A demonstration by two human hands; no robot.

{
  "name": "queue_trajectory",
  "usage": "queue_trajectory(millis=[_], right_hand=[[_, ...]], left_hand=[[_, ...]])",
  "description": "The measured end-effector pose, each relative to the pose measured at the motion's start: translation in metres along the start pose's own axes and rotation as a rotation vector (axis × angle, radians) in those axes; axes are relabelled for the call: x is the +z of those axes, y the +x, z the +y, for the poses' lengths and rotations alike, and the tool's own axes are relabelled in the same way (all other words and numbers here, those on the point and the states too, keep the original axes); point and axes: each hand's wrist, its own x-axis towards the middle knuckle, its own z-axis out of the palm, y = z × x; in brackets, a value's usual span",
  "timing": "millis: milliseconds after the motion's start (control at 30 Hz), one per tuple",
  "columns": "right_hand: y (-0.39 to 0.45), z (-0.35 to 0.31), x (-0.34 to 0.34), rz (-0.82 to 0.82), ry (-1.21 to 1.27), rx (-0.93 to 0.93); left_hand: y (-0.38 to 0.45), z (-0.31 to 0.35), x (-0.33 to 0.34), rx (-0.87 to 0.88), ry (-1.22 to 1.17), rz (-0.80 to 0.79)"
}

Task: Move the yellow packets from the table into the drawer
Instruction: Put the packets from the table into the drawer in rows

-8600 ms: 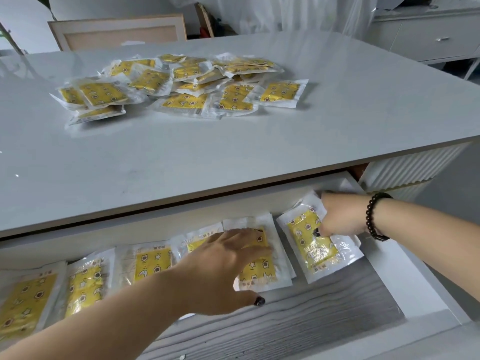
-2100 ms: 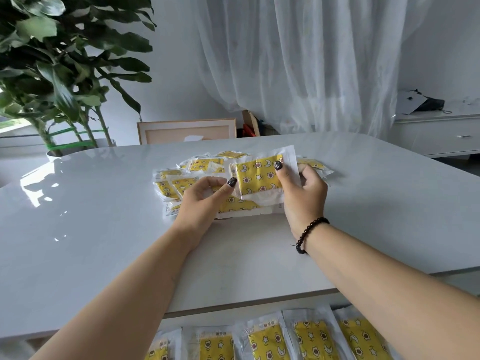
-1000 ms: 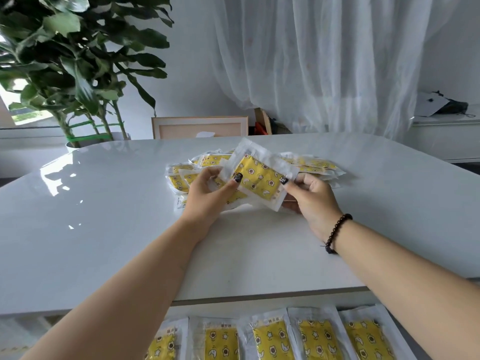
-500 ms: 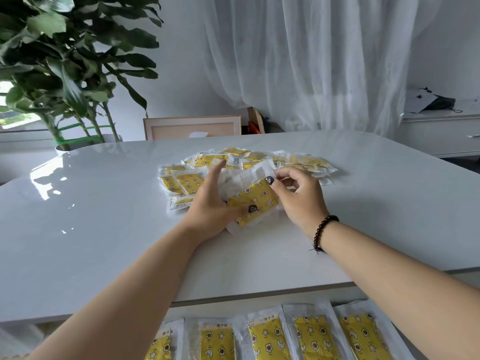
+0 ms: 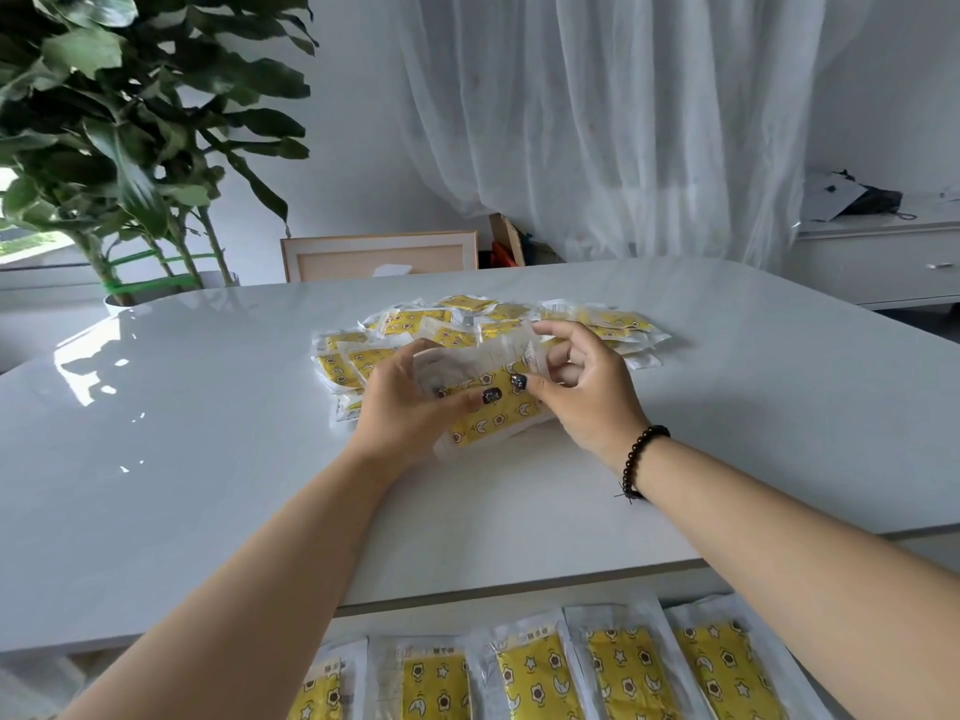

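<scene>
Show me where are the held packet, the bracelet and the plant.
held packet (image 5: 491, 407), head view, its yellow printed middle
bracelet (image 5: 640, 459), head view, dark beads on the wrist
plant (image 5: 130, 148), head view, its green leaves

a single head-worn wide-angle camera looks forward and down, close over the white table (image 5: 208, 485) toward the sheer curtain (image 5: 623, 122).

Both my hands hold one yellow packet (image 5: 493, 407) just above the table (image 5: 208, 459), in front of the heap of packets (image 5: 597, 324). My left hand (image 5: 410, 407) grips its left side, thumb on the printed face; my right hand (image 5: 582, 392) pinches its right edge, a dark bead bracelet (image 5: 641, 459) on that wrist. Below the table's near edge, five packets (image 5: 535, 678) lie side by side in the open drawer. A leafy plant (image 5: 130, 137) stands behind the table on the left, and a white curtain (image 5: 623, 122) hangs behind.
</scene>
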Motion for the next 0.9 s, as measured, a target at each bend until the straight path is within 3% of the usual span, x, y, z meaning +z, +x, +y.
queue_trajectory(millis=[133, 300, 533, 700, 800, 900], right_hand=[[0.002, 0.002, -0.003, 0.110, -0.023, 0.001], [0.002, 0.004, -0.004, 0.124, -0.011, 0.022], [0.003, 0.004, -0.006, 0.054, -0.028, 0.066], [0.007, 0.010, -0.004, 0.154, -0.212, 0.065], [0.009, 0.014, 0.000, -0.060, -0.481, 0.070], [0.007, 0.013, 0.004, -0.322, -0.770, 0.155]], left_hand=[[-0.002, 0.001, 0.000, 0.001, 0.075, -0.004], [-0.002, 0.002, -0.002, -0.011, -0.063, 0.091], [-0.003, 0.003, 0.001, -0.055, 0.063, -0.076], [-0.002, 0.003, -0.001, -0.102, 0.097, 0.189], [0.002, 0.002, -0.005, -0.229, 0.096, 0.343], [0.004, -0.002, -0.007, -0.270, 0.101, 0.364]])
